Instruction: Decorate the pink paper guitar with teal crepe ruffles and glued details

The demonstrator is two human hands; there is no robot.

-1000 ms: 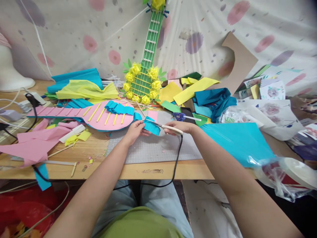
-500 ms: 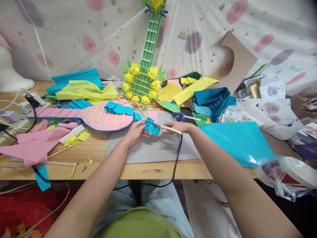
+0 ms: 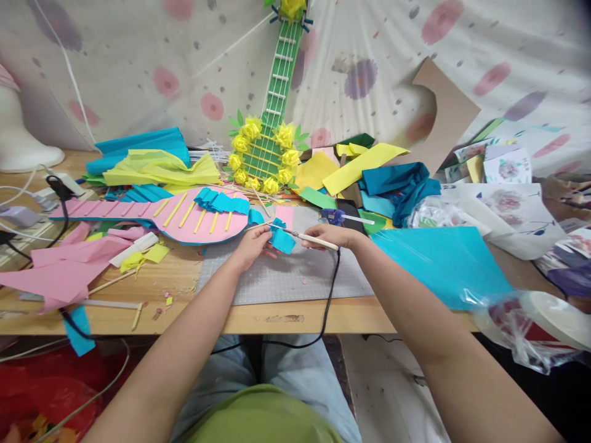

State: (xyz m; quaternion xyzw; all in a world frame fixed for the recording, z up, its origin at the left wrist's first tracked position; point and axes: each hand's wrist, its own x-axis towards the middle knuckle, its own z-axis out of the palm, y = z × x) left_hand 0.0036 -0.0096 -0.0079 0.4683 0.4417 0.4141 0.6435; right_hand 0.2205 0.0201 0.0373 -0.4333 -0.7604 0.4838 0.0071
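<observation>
My left hand (image 3: 253, 247) pinches a small strip of bright blue crepe paper (image 3: 282, 240), which hangs from its fingertips above the grey cutting mat. In my right hand (image 3: 333, 235) is a soldering-iron-like tool (image 3: 318, 242), with a pale handle, a thin metal shaft and a black cord (image 3: 330, 295) at its back end. The shaft points left and meets or passes close by the blue strip; contact is unclear. Just left of the hands lies a pink lute-shaped cutout (image 3: 184, 237) with yellow sticks and a ruffled blue strip (image 3: 220, 202) on it.
A green paper instrument (image 3: 278, 92) ringed with yellow flowers stands at the back. Beyond my right hand lies a blue glue gun (image 3: 332, 216). A blue sheet (image 3: 443, 261) and a plastic-wrapped roll (image 3: 549, 320) are at right; pink scraps (image 3: 60, 264) lie left.
The blue strip's free end has shifted slightly left and down, and the strip looks more bent near the shaft. Both hands stay almost in place.
</observation>
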